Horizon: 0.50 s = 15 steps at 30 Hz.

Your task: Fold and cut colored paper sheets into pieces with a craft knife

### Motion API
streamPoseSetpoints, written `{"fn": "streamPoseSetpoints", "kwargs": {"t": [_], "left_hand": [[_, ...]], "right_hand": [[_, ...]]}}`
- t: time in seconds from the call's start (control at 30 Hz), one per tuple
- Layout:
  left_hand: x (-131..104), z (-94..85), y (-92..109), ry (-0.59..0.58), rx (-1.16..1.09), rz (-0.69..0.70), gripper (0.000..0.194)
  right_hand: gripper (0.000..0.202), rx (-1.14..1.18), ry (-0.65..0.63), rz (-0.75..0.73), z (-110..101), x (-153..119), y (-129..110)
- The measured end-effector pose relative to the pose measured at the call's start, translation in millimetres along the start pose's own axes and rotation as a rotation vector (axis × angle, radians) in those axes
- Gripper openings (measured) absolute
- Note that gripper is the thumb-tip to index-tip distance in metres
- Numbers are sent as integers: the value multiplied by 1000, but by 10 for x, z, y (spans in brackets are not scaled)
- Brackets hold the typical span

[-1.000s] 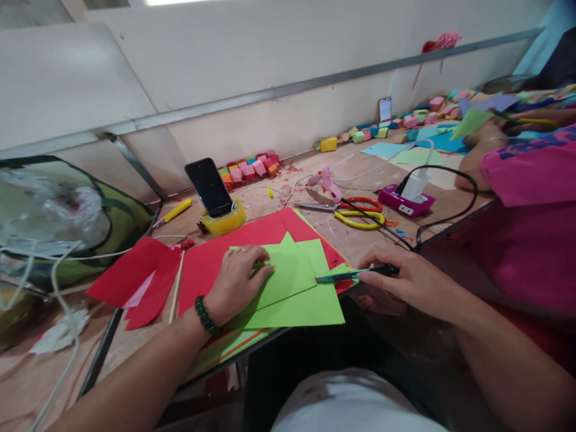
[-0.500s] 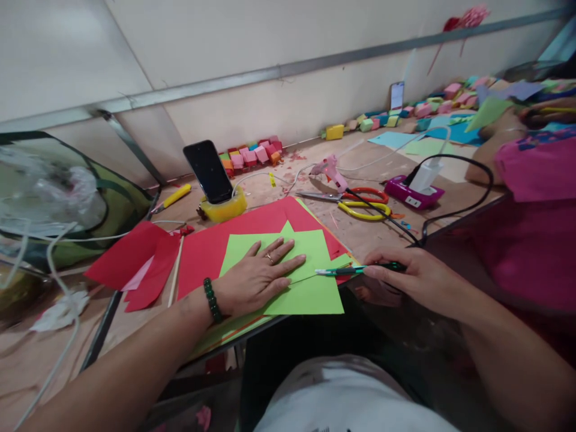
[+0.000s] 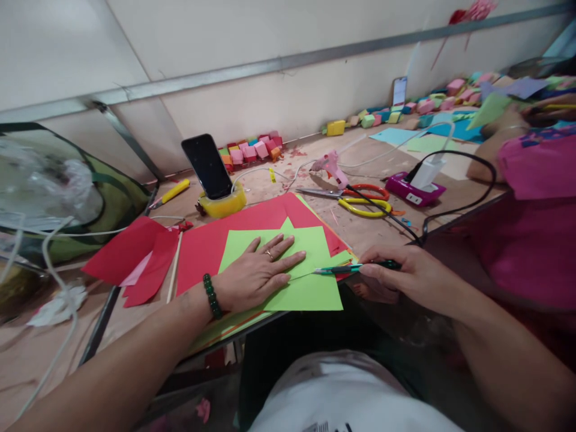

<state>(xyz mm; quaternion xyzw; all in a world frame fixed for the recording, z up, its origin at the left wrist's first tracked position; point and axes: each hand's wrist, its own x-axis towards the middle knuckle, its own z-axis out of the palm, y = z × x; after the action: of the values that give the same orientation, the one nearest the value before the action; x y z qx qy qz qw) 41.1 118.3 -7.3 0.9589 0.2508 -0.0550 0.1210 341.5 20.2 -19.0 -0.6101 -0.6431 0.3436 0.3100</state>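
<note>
My left hand (image 3: 258,273) lies flat with fingers spread on a light green paper sheet (image 3: 310,294), close to the table's front edge. A dark line runs across that sheet from my left fingertips toward the tip of a green pen (image 3: 335,270). My right hand (image 3: 402,273) pinches the pen, which lies low and nearly level over the sheet's right side. Beneath the green sheet is a stack topped by red paper (image 3: 198,258). Folded red paper (image 3: 128,249) and a thin stick (image 3: 174,270) are to the left of the stack.
Behind the stack are a phone (image 3: 207,165) in a yellow tape roll (image 3: 224,203), a pink glue gun (image 3: 330,167), scissors (image 3: 364,205) and a purple power strip (image 3: 414,189) with cables. A cutter (image 3: 174,193) is at left. Another person's arm (image 3: 499,135) is at right.
The view has shifted slightly. My left hand stays flat on the green sheet, and my right hand with the pen has moved very slightly left.
</note>
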Motion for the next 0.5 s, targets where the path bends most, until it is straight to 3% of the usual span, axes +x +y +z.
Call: {"fn": "streamPoseSetpoints", "kwargs": {"t": [0.1, 0.5], "left_hand": [[3, 0, 6, 2, -6, 4, 51], [7, 1, 25, 2, -12, -17, 50]], "right_hand": [[38, -6, -71, 41, 9, -6, 6], [37, 2, -59, -11, 70, -1, -6]]}}
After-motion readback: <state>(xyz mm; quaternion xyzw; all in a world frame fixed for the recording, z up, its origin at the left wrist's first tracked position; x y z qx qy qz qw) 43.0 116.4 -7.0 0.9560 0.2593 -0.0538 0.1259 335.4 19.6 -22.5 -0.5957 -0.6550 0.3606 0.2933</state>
